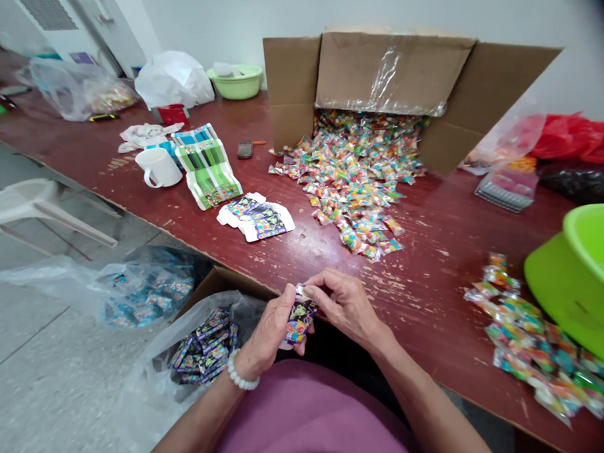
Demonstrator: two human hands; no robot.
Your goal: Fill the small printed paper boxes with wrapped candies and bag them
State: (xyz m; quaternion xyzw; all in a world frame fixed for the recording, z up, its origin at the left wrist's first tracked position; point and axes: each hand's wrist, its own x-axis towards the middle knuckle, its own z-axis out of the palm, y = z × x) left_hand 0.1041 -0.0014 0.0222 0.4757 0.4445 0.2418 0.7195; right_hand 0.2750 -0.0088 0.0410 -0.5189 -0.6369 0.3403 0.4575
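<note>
Near the table's front edge, my left hand is closed around a small dark purple printed box, held upright over my lap. The fingers of my right hand pinch the white flap at the box's top. Flat printed cartons lie on the table beyond my hands, with a stack of green and blue cartons behind them. Small clear candy packets spill from a tipped cardboard box. Left of my left hand, a plastic bag holds several filled purple boxes.
A white mug stands at the left of the red table. On the right are a green basin and more candy packets. A bag of blue packs and a white stool are at the left.
</note>
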